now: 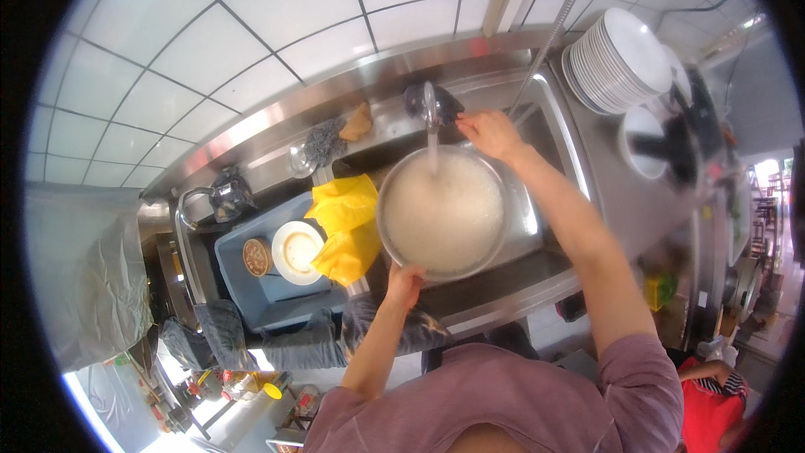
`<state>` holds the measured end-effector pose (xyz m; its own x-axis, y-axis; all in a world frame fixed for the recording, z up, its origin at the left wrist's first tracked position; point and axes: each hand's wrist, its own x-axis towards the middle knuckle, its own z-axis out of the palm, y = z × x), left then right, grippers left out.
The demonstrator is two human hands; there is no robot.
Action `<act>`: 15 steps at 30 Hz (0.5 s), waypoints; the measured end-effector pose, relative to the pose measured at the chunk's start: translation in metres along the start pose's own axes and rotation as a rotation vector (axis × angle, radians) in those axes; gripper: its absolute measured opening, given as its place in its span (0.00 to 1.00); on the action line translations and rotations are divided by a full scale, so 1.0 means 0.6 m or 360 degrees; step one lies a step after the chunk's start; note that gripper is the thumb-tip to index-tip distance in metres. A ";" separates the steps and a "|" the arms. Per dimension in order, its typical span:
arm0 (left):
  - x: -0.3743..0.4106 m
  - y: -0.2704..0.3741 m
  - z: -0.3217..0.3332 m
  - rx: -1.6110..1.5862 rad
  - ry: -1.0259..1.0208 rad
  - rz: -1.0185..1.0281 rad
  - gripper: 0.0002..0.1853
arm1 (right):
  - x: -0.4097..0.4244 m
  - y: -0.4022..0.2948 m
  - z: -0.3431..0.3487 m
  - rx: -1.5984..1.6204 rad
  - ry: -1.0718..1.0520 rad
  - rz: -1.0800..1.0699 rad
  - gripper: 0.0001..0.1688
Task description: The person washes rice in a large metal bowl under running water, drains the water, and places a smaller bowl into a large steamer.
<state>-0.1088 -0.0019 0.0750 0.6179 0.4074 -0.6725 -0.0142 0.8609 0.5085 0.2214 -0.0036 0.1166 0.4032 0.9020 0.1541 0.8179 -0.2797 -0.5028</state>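
A round metal bowl (385,226) sits over the right sink basin, filled with cloudy, whitish liquid (440,220). Water runs into it from a curved metal tap (430,104), whose base is wrapped in dark plastic. My left hand (405,284) grips the bowl's near rim, its thumb on the edge. Beside the tap's wrapped base is my right hand (492,132), fingers bent together at the dark plastic. Whether these fingers grip a tap handle there is hidden.
Yellow rubber gloves (346,226) drape over the divider, left of the bowl. A grey-blue tub (283,314) in the left basin holds a white bowl (283,242) and a brown bowl (257,257). Stacked white plates (638,53) stand right. Behind lies a steel scourer (326,140).
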 end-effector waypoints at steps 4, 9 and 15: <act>0.044 0.002 0.013 0.0093 -0.0088 -0.0026 0.30 | 0.018 -0.023 -0.021 -0.0101 -0.0396 0.0401 0.19; 0.077 0.005 0.041 0.0056 -0.0103 -0.0029 0.31 | 0.037 -0.022 -0.026 -0.0035 -0.0581 0.0554 0.20; 0.085 0.017 0.046 0.0127 -0.0014 0.0029 0.31 | 0.047 0.007 -0.005 0.0087 -0.0534 0.0559 0.20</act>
<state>-0.0558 0.0194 0.0604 0.6249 0.4200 -0.6582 0.0369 0.8261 0.5623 0.2374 0.0196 0.1213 0.4892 0.8149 -0.3109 0.6295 -0.5766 -0.5208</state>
